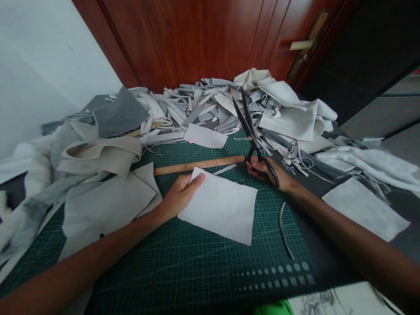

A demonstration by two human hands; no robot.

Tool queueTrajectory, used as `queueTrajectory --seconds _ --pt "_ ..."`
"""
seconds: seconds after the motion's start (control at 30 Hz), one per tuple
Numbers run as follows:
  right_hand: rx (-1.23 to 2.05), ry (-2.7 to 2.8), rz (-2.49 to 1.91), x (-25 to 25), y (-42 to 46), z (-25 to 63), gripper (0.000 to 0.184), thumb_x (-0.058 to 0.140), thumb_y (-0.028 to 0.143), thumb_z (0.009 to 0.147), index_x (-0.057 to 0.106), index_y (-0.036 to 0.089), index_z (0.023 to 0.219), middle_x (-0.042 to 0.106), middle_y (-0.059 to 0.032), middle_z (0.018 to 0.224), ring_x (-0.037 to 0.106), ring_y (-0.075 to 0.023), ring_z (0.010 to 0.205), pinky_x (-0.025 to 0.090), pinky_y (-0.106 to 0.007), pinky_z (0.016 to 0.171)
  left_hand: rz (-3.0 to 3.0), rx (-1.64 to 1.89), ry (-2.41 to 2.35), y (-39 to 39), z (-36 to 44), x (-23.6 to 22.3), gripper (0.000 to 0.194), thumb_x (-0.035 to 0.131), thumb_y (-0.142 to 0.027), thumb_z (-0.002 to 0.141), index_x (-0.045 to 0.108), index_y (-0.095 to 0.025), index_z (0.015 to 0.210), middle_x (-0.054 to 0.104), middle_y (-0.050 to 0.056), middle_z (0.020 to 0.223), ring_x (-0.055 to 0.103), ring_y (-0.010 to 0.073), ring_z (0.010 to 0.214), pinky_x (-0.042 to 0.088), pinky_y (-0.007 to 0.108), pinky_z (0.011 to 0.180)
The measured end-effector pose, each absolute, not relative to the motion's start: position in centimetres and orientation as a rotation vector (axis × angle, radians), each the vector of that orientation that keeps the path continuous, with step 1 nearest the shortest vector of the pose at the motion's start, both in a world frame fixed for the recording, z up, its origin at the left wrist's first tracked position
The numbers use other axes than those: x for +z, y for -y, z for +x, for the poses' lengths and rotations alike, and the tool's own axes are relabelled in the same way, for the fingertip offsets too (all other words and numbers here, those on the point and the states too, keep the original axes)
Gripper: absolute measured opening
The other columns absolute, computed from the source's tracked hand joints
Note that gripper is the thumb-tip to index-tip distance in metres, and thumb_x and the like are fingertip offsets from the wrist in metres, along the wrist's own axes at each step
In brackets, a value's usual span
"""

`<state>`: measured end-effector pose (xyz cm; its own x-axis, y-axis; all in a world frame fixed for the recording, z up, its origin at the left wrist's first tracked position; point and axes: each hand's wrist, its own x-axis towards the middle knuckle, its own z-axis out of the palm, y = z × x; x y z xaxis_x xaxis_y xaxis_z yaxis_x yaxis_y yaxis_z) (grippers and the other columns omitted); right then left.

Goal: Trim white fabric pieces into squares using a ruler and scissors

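Note:
My left hand (181,195) pinches the left edge of a white rectangular fabric piece (220,206) that lies on the green cutting mat (183,258). My right hand (266,171) grips the handles of black scissors (250,131), whose blades are parted and point up and away towards the scrap heap. A wooden ruler (200,165) lies across the mat just beyond the fabric piece, between the two hands.
A heap of grey and white fabric scraps (216,107) fills the back of the table before a red-brown wooden door (197,39). Beige fabric pieces (105,201) lie left, another white piece (364,208) right. A thin grey offcut (285,229) rests on the mat.

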<state>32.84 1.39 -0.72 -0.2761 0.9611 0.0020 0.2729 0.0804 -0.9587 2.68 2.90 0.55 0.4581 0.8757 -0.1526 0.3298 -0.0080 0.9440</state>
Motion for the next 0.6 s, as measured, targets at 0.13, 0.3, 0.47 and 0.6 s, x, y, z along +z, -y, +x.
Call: queueTrajectory --seconds 0.13,0.3,0.47,0.6 --pt "1.009 2.095 -1.263 0.7 -1.9 32.2 0.039 0.053 0.056 0.096 0.052 0.021 0.076 0.050 0.0018 0.070 0.046 -0.0143 0.063 0.034 -0.027 0.058 1.583 0.698 -1.116 -2.7 2.6 0.2 0.040 0.053 -0.054 0.092 0.060 -0.020 0.071 0.057 0.000 0.065 0.050 0.0156 0.057 0.037 0.027 0.050" --pt "0.684 2.465 -1.301 1.3 -1.5 31.0 0.015 0.061 0.031 0.083 0.052 0.021 0.076 0.058 -0.0001 0.072 0.049 -0.0149 0.064 0.032 -0.029 0.061 1.659 0.752 -1.120 -2.6 2.6 0.2 0.037 0.050 -0.049 0.092 0.055 -0.022 0.068 0.058 0.001 0.067 0.054 0.0189 0.067 0.043 0.029 0.059" --pt "0.637 2.517 -1.307 1.7 -0.9 30.9 0.010 0.060 0.028 0.082 0.054 0.020 0.081 0.063 -0.0030 0.077 0.053 -0.0163 0.066 0.033 -0.029 0.063 1.659 0.767 -1.210 -2.5 2.4 0.0 0.036 0.048 -0.051 0.090 0.053 -0.024 0.067 0.053 0.000 0.063 0.051 0.0202 0.066 0.042 0.032 0.060" --pt "0.633 2.525 -1.315 1.9 -0.9 31.1 0.009 0.061 0.028 0.083 0.056 0.020 0.082 0.067 -0.0054 0.081 0.057 -0.0178 0.070 0.035 -0.029 0.064 1.670 0.795 -1.279 -2.4 2.1 -0.2 0.038 0.045 -0.050 0.090 0.049 -0.024 0.063 0.050 0.001 0.062 0.049 0.0206 0.066 0.043 0.033 0.062"
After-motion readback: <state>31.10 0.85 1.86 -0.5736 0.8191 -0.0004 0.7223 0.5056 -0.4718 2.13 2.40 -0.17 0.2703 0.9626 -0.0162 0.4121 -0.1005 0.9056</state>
